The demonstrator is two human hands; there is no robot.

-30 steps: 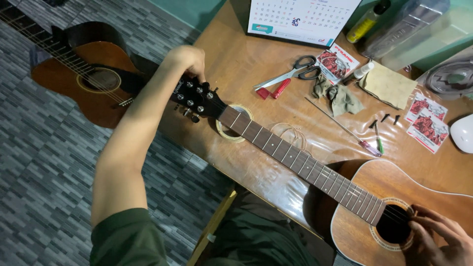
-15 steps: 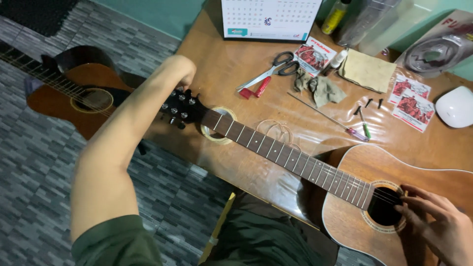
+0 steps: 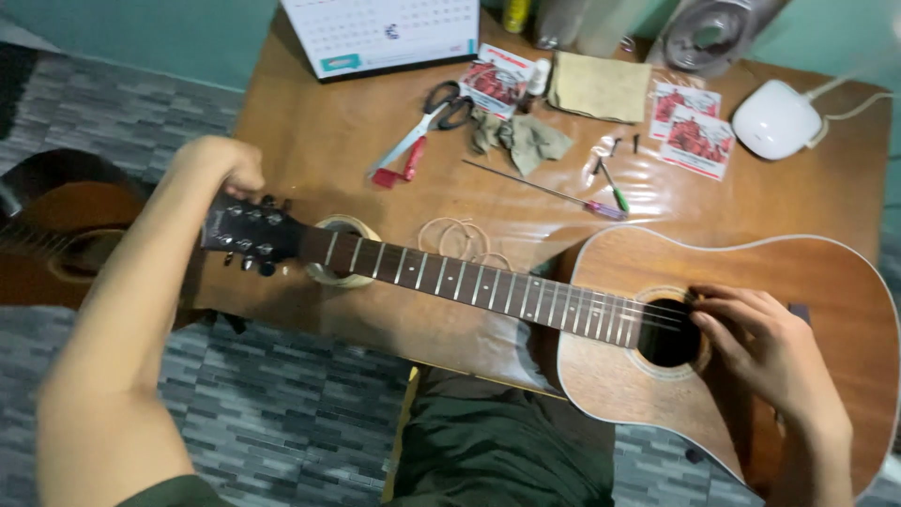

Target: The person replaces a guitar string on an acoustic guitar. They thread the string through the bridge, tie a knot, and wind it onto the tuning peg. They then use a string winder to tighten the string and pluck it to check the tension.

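Note:
A brown acoustic guitar (image 3: 807, 282) lies flat across the wooden table (image 3: 310, 122), neck pointing left. My left hand (image 3: 225, 164) is closed on a tuning peg at the far side of the black headstock (image 3: 249, 230). My right hand (image 3: 765, 347) rests over the strings at the sound hole (image 3: 668, 333), fingers curled on them. The neck sits on a roll of tape (image 3: 343, 252).
A second guitar (image 3: 56, 235) lies on the tiled floor at left. On the table are scissors (image 3: 422, 127), a screwdriver (image 3: 554, 192), coiled strings (image 3: 460, 237), string packets (image 3: 694, 127), a cloth (image 3: 601, 86), a calendar (image 3: 385, 33) and a white device (image 3: 774, 117).
The view has shifted, so the guitar's body shows more fully. My right hand has moved onto the strings at the sound hole. My left hand stays at the headstock.

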